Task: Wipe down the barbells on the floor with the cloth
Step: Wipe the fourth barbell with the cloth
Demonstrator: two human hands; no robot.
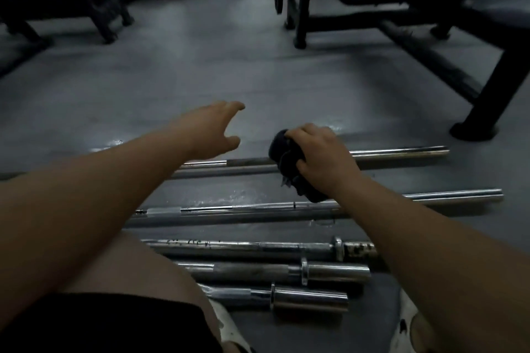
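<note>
On the floor: five barbells (258,238) lie side by side, running left to right across the grey floor (229,71) in front of the person.
Far edge: a dark rack (94,8) stands at the upper left and an upright machine (298,8) at the upper middle, both well apart from the bars.
Right edge: a black bench frame (487,100) slants down to a foot planted near the right end of the farthest barbell (401,152).
Open room: a broad stretch of floor lies between the farthest barbell and the equipment; narrower strips of floor show between the two far bars.
Near edge: a bare knee (137,266), black shorts (114,324) and a pale shoe (226,332) crowd the lower left, just beside the three nearest bars.
Cloth (284,157): dark and bunched, sitting on the shaft of the farthest barbell near its middle, its lower end hanging towards the second barbell (258,206).
Right hand (324,155): clenched around the cloth, knuckles up, pressing it on the bar.
Left hand (212,129): released, fingers spread and holding nothing, above the floor just past the farthest barbell.
Bar finish: the far two are long, with shiny sleeves and duller grey shafts.
Nearest three: shorter, close together, with collars and chrome sleeves; one sleeve (360,249) shows dark spotting.
</note>
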